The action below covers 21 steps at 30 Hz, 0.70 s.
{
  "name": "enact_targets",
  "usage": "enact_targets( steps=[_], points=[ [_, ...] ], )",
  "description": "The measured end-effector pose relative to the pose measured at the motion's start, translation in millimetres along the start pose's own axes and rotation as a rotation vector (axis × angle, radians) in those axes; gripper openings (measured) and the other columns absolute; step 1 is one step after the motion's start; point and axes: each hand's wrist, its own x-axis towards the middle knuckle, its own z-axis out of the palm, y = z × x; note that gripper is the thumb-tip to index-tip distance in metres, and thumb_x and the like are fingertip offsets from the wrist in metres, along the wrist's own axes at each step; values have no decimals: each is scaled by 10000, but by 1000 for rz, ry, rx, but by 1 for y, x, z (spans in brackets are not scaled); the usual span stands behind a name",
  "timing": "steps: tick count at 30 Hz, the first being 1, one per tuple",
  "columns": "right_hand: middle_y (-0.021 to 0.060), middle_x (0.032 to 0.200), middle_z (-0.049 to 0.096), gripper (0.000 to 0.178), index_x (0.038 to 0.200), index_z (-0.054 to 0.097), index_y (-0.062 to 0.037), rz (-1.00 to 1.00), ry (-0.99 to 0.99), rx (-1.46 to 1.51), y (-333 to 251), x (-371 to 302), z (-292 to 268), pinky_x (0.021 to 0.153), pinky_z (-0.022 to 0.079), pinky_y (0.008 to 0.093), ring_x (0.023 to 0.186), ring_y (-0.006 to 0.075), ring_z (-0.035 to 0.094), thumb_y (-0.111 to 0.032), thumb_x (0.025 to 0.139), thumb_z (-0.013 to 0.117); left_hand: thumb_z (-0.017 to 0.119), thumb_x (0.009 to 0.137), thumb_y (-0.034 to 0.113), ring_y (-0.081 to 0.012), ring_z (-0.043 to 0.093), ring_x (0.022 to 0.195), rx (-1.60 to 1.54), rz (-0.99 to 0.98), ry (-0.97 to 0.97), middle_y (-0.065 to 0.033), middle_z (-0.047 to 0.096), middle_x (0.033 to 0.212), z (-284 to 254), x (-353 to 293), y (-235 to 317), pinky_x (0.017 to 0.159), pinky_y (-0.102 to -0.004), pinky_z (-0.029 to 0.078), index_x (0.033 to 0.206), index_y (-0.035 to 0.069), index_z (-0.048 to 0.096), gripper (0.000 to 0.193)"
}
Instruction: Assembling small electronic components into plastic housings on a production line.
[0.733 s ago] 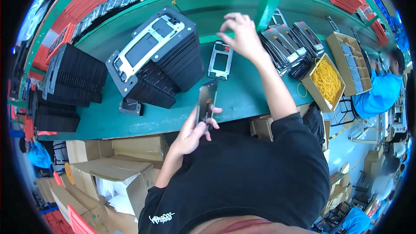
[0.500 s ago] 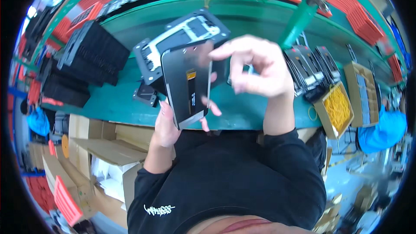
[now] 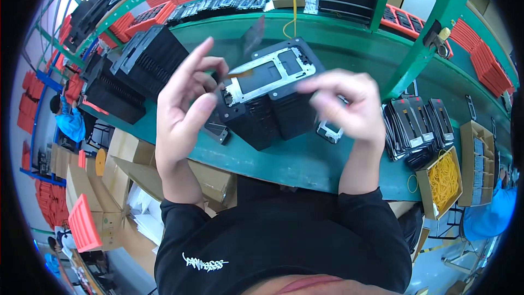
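A dark phone screen (image 3: 252, 38) is tilted nearly edge-on and blurred, with its orange flex cable (image 3: 241, 74) sticking out. The curled fingers of my left hand (image 3: 185, 112) are at its lower end and appear to grip it; the index finger points up. Below lies a silver phone frame (image 3: 240, 92), seated in the top black tray (image 3: 281, 49) of a stack. Over the right side of that stack hovers my right hand (image 3: 352, 106), fingers bent and smeared by motion. Whether anything is between them cannot be made out.
More black trays (image 3: 147, 57) are stacked at left. At right stand phone screens in a row (image 3: 412, 120), a box of yellow rubber bands (image 3: 443, 180) and a divided carton (image 3: 477, 153). A green post (image 3: 420, 54) rises behind. Open cardboard boxes (image 3: 131, 147) sit below the bench's left edge.
The phone screen has gone from facing me over the tray to edge-on farther away. My left hand has risen to the left of the tray; my right hand has moved slightly down and right.
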Motion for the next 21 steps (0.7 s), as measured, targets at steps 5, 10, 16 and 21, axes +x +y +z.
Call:
enact_targets(
  steps=[5,10,16,21],
  points=[
    [5,880,699,229,1164,737,-11,187,423,-43,29,3,-24,573,442,203,664,43,592,-169,1040,627,778,876,408,-209,639,995,536,-2,-39,-125,701,1202,1,24,-20,863,-324,534,1506,20,499,790],
    [12,949,685,328,1270,699,-29,290,488,23,52,16,-10,698,457,214,807,36,576,-256,1083,554,822,843,417,-271,619,1051,719,1,-119,-137,698,1178,25,46,-32,914,-373,528,1521,72,502,825],
    [104,1315,674,489,1509,524,-56,446,311,225,61,21,2,1008,450,284,1182,159,601,-287,1078,535,833,840,333,-252,649,1105,684,-38,-136,-123,697,1181,37,54,-29,1002,-372,493,1518,84,511,791],
    [156,1572,495,589,1598,395,-66,496,261,283,60,15,2,1172,335,353,1400,267,481,-240,1054,536,866,791,348,-262,645,1093,723,-15,-125,-138,697,1194,39,47,-24,994,-380,505,1517,83,509,851]
  ],
)
